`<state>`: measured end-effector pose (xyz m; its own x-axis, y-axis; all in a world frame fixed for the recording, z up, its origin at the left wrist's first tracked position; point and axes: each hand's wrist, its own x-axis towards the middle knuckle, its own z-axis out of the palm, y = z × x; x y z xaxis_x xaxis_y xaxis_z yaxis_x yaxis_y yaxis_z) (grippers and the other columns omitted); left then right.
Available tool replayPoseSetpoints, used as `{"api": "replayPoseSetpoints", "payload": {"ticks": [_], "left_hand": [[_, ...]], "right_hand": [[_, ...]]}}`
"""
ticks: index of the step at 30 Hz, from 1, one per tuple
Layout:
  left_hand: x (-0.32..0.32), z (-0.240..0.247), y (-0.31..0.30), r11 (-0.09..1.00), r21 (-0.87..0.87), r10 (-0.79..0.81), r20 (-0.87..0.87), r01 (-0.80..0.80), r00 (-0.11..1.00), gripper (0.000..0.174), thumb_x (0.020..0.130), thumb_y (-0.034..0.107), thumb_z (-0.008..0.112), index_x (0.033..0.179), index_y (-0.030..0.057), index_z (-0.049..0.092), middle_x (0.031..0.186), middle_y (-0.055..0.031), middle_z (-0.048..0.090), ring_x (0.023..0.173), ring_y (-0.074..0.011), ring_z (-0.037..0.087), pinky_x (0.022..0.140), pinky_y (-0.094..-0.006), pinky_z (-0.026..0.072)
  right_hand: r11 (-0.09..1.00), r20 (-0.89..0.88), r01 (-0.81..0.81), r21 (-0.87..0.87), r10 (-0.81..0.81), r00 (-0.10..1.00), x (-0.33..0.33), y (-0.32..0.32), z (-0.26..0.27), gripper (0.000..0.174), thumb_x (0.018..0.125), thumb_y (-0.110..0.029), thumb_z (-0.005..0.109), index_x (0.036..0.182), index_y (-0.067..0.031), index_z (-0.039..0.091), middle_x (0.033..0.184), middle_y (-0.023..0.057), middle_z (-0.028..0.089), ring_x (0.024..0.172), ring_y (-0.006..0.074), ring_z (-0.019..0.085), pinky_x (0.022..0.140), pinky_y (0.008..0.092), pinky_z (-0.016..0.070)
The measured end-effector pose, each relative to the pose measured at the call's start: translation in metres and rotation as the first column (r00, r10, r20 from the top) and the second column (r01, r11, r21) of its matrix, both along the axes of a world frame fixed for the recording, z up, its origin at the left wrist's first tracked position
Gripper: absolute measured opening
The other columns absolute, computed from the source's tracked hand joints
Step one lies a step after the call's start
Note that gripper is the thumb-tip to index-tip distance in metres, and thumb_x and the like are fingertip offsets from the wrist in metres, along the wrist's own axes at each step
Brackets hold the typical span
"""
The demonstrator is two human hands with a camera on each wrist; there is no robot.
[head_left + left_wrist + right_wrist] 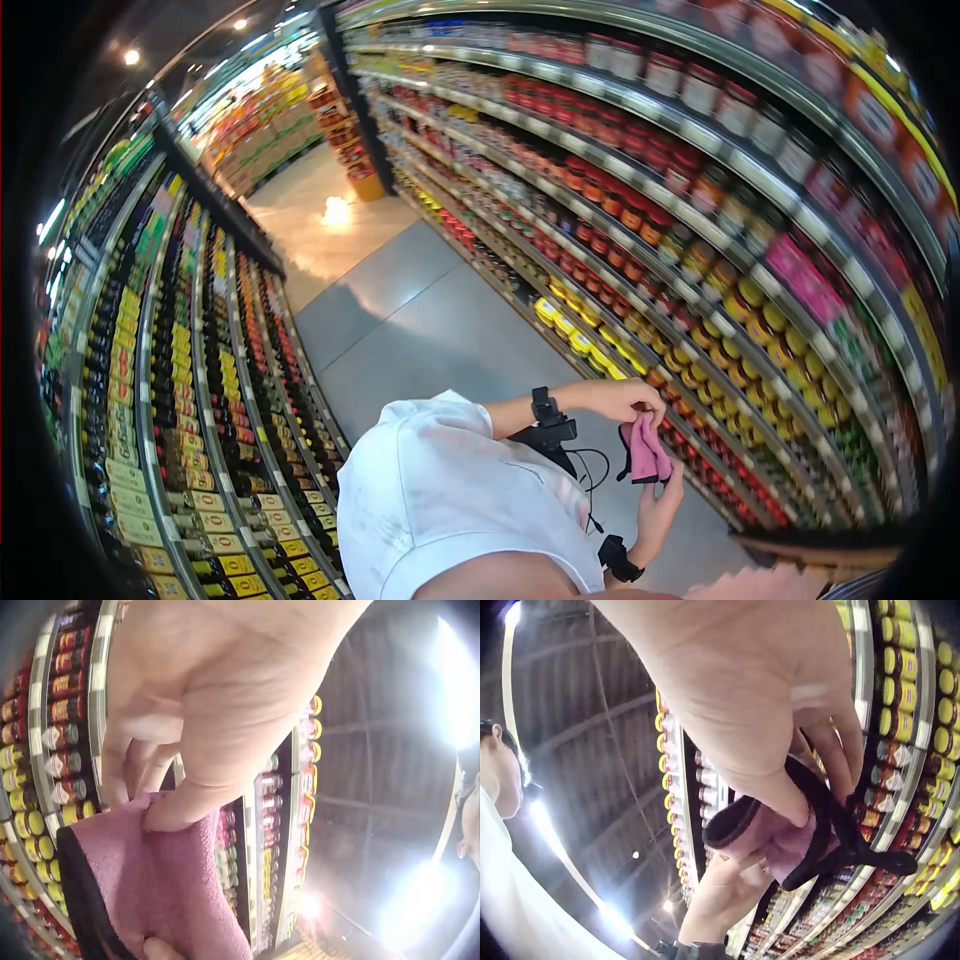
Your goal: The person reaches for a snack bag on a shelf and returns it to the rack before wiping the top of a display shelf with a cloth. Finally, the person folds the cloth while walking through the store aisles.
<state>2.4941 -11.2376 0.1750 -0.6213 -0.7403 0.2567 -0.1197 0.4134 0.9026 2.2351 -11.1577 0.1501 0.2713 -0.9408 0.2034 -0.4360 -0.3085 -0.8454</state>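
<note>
A folded pink fuzzy cloth [648, 452] with black edging is stretched between both hands in front of the jar shelves. My left hand [625, 398] pinches its upper end, thumb [176, 810] on the pink pile and fingers behind. At the lower end my right hand [660, 510] grips the cloth, its thumb [784, 802] pressed in by the black edge. From this side the cloth [787, 851] shows a black band and a narrow black tab sticking out. A fingertip [161, 949] of the other hand appears at the bottom of the left wrist view.
Tall shelves [640, 180] packed with jars run along the right, close to both hands. Opposite stand shelves of bottles [130, 370]. Between them lies the grey floor [390, 300]. A black cable [597, 480] dangles near the arms. A person's head [502, 772] shows in the right wrist view.
</note>
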Motion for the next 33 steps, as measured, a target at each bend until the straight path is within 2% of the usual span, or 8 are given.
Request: {"api": "replayPoseSetpoints", "payload": {"ticks": [6, 8, 12, 13, 16, 24, 30, 33], "left_hand": [[-0.178, 0.006, -0.025, 0.927, 0.068, -0.374, 0.111, 0.368, 0.921, 0.028, 0.087, -0.007, 0.05, 0.109, 0.0011, 0.066, 0.096, -0.0096, 0.071, 0.086, -0.0191, 0.065, 0.079, -0.0348, 0.0515], [-0.236, -0.001, -0.029, 0.846, 0.175, -0.515, 0.027, 0.504, 0.856, 0.029, 0.088, -0.007, 0.049, 0.11, 0.0005, 0.066, 0.097, -0.0107, 0.071, 0.088, -0.0199, 0.066, 0.082, -0.0348, 0.052], [-0.348, -0.012, -0.05, 0.679, 0.214, -0.724, 0.036, 0.702, 0.689, 0.033, 0.087, -0.009, 0.047, 0.113, -0.0018, 0.066, 0.1, -0.0129, 0.073, 0.093, -0.022, 0.068, 0.086, -0.0361, 0.0526], [-0.374, -0.013, -0.053, 0.678, 0.147, -0.728, -0.006, 0.72, 0.686, 0.029, 0.087, -0.007, 0.05, 0.108, -0.0008, 0.067, 0.093, -0.014, 0.072, 0.082, -0.022, 0.065, 0.077, -0.0354, 0.0512], [-0.449, -0.012, -0.064, 0.626, 0.074, -0.779, 0.003, 0.777, 0.627, 0.029, 0.086, -0.007, 0.049, 0.108, -0.0006, 0.068, 0.093, -0.015, 0.072, 0.082, -0.0234, 0.065, 0.077, -0.0357, 0.0514], [-0.634, -0.006, -0.113, 0.457, 0.214, -0.872, -0.087, 0.863, 0.483, 0.032, 0.091, 0.0, 0.057, 0.122, 0.0015, 0.063, 0.102, -0.009, 0.07, 0.094, -0.0169, 0.065, 0.087, -0.0318, 0.052], [-0.763, -0.018, -0.108, 0.308, 0.249, -0.951, 0.046, 0.918, 0.306, 0.031, 0.1, 0.017, 0.068, 0.127, 0.0027, 0.062, 0.108, -0.0067, 0.069, 0.099, -0.0143, 0.064, 0.089, -0.0319, 0.0526], [-0.841, -0.036, -0.092, 0.306, 0.239, -0.95, 0.013, 0.922, 0.312, 0.028, 0.102, 0.023, 0.068, 0.121, 0.0031, 0.066, 0.101, -0.0042, 0.069, 0.094, -0.0138, 0.065, 0.085, -0.0315, 0.0523]], "right_hand": [[0.902, 0.071, 0.409, 0.139, -0.421, 0.904, -0.129, 0.069, -0.007, 0.049, 0.087, 0.017, 0.05, 0.135, 0.0026, 0.053, 0.109, 0.0228, 0.065, 0.113, 0.0315, 0.066, 0.099, 0.0353, 0.048], [0.854, 0.192, 0.493, 0.169, -0.519, 0.833, -0.161, 0.089, -0.01, 0.055, 0.089, 0.017, 0.048, 0.141, 0.0016, 0.05, 0.122, 0.0219, 0.064, 0.119, 0.0268, 0.064, 0.103, 0.0352, 0.0477], [0.69, 0.236, 0.703, 0.172, -0.722, 0.651, -0.215, 0.103, -0.012, 0.054, 0.092, 0.016, 0.048, 0.143, 0.0007, 0.044, 0.123, 0.0188, 0.062, 0.119, 0.0248, 0.062, 0.104, 0.0351, 0.0484], [0.65, 0.252, 0.742, 0.165, -0.755, 0.605, -0.231, 0.101, -0.01, 0.054, 0.092, 0.015, 0.048, 0.143, 0.0005, 0.043, 0.122, 0.0184, 0.062, 0.119, 0.0246, 0.062, 0.104, 0.0349, 0.0485], [0.53, 0.244, 0.845, 0.077, -0.831, 0.5, -0.286, 0.102, -0.013, 0.052, 0.094, 0.013, 0.049, 0.143, -0.0003, 0.04, 0.119, 0.0164, 0.062, 0.113, 0.0252, 0.064, 0.1, 0.0348, 0.0504], [0.37, 0.007, 0.929, -0.006, -0.929, 0.37, -0.429, 0.068, 0.042, 0.031, 0.094, 0.008, 0.058, 0.123, 0.0003, 0.062, 0.106, 0.0174, 0.071, 0.099, 0.0265, 0.069, 0.093, 0.0344, 0.0519], [0.253, 0.063, 0.965, 0.062, -0.966, 0.249, -0.532, 0.081, 0.004, 0.031, 0.091, 0.001, 0.064, 0.122, -0.001, 0.065, 0.108, 0.0189, 0.072, 0.102, 0.0305, 0.072, 0.093, 0.0384, 0.0532], [0.229, 0.104, 0.97, 0.087, -0.97, 0.219, -0.6, 0.092, -0.013, 0.031, 0.093, -0.009, 0.07, 0.123, -0.0014, 0.064, 0.109, 0.0189, 0.073, 0.1, 0.031, 0.072, 0.093, 0.0382, 0.0539]]}}
